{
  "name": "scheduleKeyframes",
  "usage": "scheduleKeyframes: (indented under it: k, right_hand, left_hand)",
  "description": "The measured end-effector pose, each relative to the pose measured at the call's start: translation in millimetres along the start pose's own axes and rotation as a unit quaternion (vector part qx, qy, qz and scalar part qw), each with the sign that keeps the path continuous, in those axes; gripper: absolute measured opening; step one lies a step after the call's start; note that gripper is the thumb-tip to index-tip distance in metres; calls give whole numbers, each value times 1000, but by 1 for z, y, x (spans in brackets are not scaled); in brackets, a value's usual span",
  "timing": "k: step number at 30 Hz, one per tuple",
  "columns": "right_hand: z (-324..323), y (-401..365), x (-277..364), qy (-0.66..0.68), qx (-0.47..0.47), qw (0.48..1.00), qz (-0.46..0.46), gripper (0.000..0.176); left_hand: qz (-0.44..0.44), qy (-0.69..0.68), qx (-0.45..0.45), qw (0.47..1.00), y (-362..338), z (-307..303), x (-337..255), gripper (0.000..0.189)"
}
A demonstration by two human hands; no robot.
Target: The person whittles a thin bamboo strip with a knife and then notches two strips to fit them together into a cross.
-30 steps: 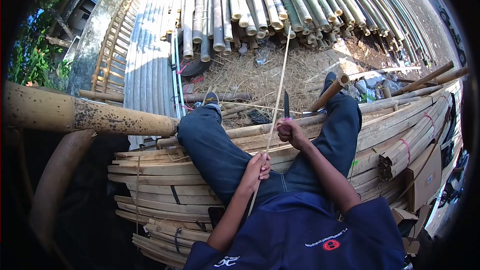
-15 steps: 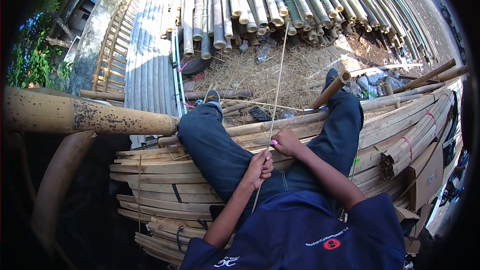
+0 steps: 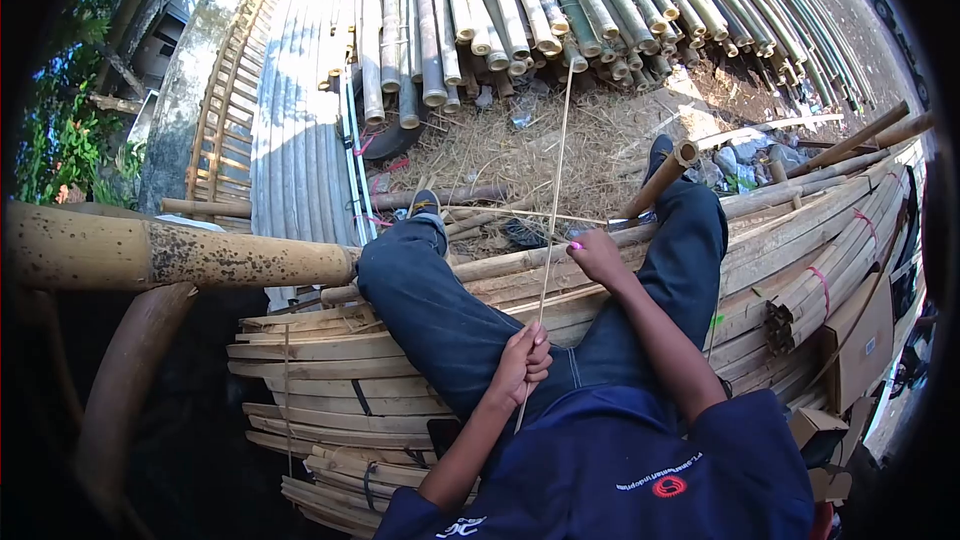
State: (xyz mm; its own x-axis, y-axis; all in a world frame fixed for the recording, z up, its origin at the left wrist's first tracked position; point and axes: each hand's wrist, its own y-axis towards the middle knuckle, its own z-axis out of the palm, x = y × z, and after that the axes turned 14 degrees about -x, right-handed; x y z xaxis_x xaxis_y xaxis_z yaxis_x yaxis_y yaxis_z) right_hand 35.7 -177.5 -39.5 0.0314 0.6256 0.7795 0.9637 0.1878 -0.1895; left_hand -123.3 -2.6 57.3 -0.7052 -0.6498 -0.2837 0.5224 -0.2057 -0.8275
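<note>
"Green-grey bamboo poles (image 3: pixel 427 20) lie beyond the feet, cut ends towards the person. What's nearer?"

"Split-bamboo slats (image 3: pixel 330 348), stacked under the legs, with a thick speckled bamboo pole (image 3: pixel 240 255) off the stack's left end."

"And the narrow bamboo strip (image 3: pixel 557 190)?"

"Its long axis runs from the lap out over the stack's far edge, leaning slightly right towards the cut ends. I can't tell whether its tip touches them."

"How do the hands sit?"

"Left hand (image 3: pixel 521 365) is clenched around the strip close to the lap, a short tail showing below. Right hand (image 3: pixel 600 258) is farther out, just right of the strip, fingers curled around a pink-ended tool (image 3: pixel 575 246)."

"So the strip's outer length is nearer the right hand?"

"Yes, passing on its left. Whether the tool touches it, I can't tell."
</note>
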Motion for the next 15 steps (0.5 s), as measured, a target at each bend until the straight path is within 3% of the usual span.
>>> scheduleKeyframes:
  k: [2, 3, 6, 7, 9, 10, 12, 13, 15]
  right_hand:
    - [7, -9, 10, 52, -4, 997, -50, 35]
    - [7, -19, 18, 4, 22, 991, -129, 34]
    - [22, -35, 22, -19, 78, 956, -281, 33]
    - [25, -27, 16, -19, 80, 956, -282, 33]
    - [21, -7, 1, -23, -42, 997, -60, 34]
    - [18, -2, -7, -24, -42, 997, -59, 34]
    - [8, 4, -7, 78, -109, 989, 59, 35]
    - [7, -1, -4, 79, -115, 988, 60, 35]
    - [10, -21, 6, 38, -38, 990, -128, 34]
  left_hand:
    - [-32, -67, 46, 996, -4, -5, -5, 29]
    - [-35, -88, 59, 994, -2, -6, -6, 29]
    - [4, -79, 28, 996, 3, -6, -5, 29]
    - [5, -81, 27, 996, 3, -5, -2, 29]
    - [8, -48, 1, 999, -4, 0, 8, 29]
    - [8, -48, 2, 999, -8, 4, 13, 29]
    - [-40, -47, 51, 997, -13, 10, 17, 29]
    - [-47, -71, 67, 994, -12, 11, 13, 28]
    - [-32, -88, 66, 993, 0, 6, -2, 28]
